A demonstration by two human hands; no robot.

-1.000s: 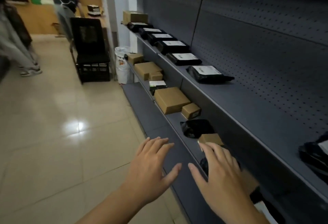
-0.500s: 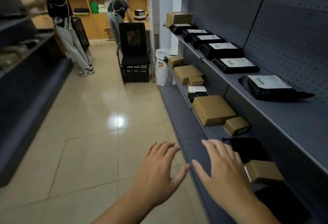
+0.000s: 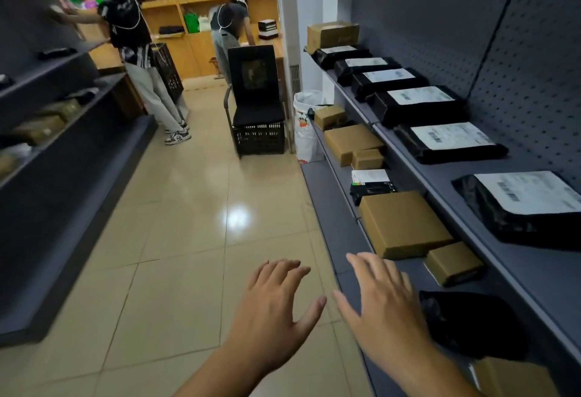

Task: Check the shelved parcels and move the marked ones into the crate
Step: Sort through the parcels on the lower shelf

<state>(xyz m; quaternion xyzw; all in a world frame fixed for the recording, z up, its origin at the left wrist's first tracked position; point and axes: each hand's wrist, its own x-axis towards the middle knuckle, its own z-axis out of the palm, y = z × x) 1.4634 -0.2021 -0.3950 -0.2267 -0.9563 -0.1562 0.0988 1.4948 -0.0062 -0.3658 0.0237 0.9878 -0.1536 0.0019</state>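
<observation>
My left hand (image 3: 276, 311) and my right hand (image 3: 385, 305) hover open and empty, palms down, beside the grey shelf unit (image 3: 408, 157) on my right. The upper shelf carries a row of black mailer bags with white labels (image 3: 446, 141) and one carton (image 3: 331, 36) at its far end. The middle shelf carries a large brown box (image 3: 402, 223), a small brown box (image 3: 452, 263), a black bag (image 3: 471, 321) just right of my right hand, and further brown boxes (image 3: 349, 141). A black crate (image 3: 259, 138) sits under a chair down the aisle.
A black chair (image 3: 254, 94) stands over the crate, with a white sack (image 3: 305, 126) next to it. Two people (image 3: 135, 47) work at the far end; one holds another black crate (image 3: 166, 71). A second dark shelf unit (image 3: 63, 132) lines the left. Tiled floor (image 3: 195, 226) runs between.
My view has swung left and down the aisle, bringing the left shelf unit and the two people into sight. Both hands have stayed open and empty.
</observation>
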